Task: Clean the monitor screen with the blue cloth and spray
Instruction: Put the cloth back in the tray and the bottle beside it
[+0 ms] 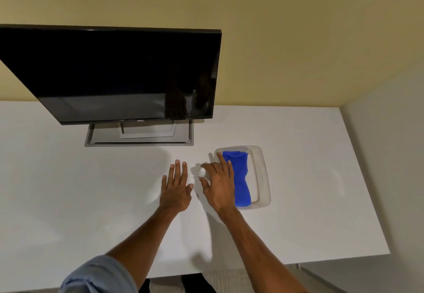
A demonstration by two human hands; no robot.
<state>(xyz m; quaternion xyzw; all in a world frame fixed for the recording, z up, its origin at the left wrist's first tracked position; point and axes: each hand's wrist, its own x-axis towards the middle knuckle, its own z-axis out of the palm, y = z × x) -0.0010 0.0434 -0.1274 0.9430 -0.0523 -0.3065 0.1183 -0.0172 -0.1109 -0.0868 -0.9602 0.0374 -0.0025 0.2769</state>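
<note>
**Head view: both hands at the spray bottle, cloth in tray**

Head camera looks down on a white table (298, 178) set against a yellow wall (298, 40).

1. Monitor (119, 70): stands upright on a grey base (140, 140) toward the far left of the tabletop. The screen is dark and reflects two forearms faintly.

2. Spray bottle (202, 171): a small bottle with a white cap, standing near the middle of the tabletop, in front of the monitor's right end. Its body is mostly hidden by the right hand.

3. Blue cloth (241, 178): folded lengthwise, lying inside a clear plastic tray (263, 178) just right of the bottle, well in from the right edge of the tabletop.

4. Right hand (219, 186): fingers spread and curved loosely around the bottle, with thumb and forefinger at its cap. Whether they actually press on it cannot be told. The outer fingers overlap the tray's left rim.

5. Left hand (176, 189): flat, fingers extended and slightly apart, palm down just left of the bottle. It holds nothing. A light blue sleeve (98, 276) is rolled up above the elbow.
</note>
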